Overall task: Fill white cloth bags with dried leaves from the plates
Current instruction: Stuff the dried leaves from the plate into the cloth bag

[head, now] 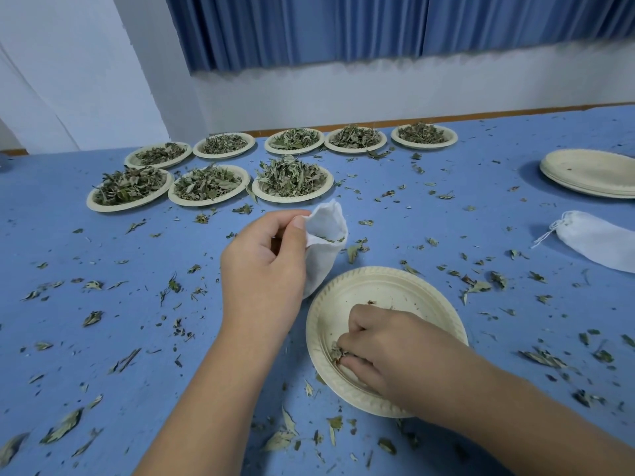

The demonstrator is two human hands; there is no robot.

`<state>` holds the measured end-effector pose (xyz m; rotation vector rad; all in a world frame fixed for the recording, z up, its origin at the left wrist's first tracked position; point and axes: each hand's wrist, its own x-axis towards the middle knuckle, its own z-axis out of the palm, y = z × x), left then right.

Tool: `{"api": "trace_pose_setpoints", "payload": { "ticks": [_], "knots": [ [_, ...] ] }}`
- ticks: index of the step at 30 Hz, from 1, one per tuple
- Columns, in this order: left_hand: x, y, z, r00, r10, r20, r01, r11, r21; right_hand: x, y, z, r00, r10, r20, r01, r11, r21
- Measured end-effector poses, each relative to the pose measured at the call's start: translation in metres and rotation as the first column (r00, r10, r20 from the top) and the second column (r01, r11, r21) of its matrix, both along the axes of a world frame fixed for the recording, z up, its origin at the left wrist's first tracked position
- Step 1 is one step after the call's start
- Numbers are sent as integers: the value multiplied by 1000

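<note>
My left hand [263, 266] pinches the rim of a white cloth bag [324, 242] and holds its mouth open; some dried leaves show inside. Just to its right lies a nearly bare cream paper plate [388, 290]. My right hand [385, 341] rests in that plate, its fingers curled round a small clump of dried leaves [338, 353] at the plate's left side.
Several plates heaped with dried leaves [292, 182] stand in two rows at the back of the blue table [103, 269]. A stack of bare plates [591, 171] and a filled, tied white bag [598, 243] lie at the right. Loose leaf bits are scattered all over.
</note>
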<state>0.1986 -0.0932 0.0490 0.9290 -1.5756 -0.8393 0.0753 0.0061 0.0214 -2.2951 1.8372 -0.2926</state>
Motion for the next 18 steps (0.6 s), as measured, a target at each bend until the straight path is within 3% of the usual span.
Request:
{"api": "trace_pose_setpoints", "payload": {
  "ticks": [3, 8, 12, 15, 18],
  "knots": [
    [1, 0, -1, 1000, 23, 19, -22, 999, -40, -3, -2, 2, 999, -20, 27, 20, 1000, 5],
    [2, 1, 1, 996, 69, 59, -61, 990, -125, -18, -1, 13, 932, -113, 345, 132, 991, -32],
    [1, 0, 2, 989, 87, 122, -62, 979, -195, -28, -1, 32, 822, -194, 535, 255, 966, -42],
    [1, 0, 2, 979, 91, 181, -43, 968, -249, -34, -3, 49, 803, -213, 557, 315, 944, -94],
    [0, 1, 2, 965, 99, 244, -19, 950, -311, -38, -4, 63, 854, -232, 465, 342, 924, -169]
  ]
}}
